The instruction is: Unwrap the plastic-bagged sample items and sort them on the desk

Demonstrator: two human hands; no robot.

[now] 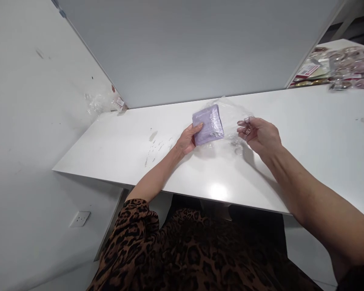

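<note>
My left hand [189,137] is closed on a flat, squarish purple packet [208,126], thumb lying across its front. The packet has a shiny, wrinkled clear covering and is held tilted above the white table. From behind and beside it, thin clear plastic film [232,111] spreads to the right. My right hand [259,133] pinches the crumpled edge of this film between bent fingers, a short way right of the packet. Whether the film is a bag or a loose sheet I cannot tell.
The white table [109,141] has grey smudges left of my hands. A grey panel [200,48] rises along its back edge. Crumpled clear plastic [98,103] lies in the left corner by the wall. Several plastic-wrapped items [348,66] are piled at the back right.
</note>
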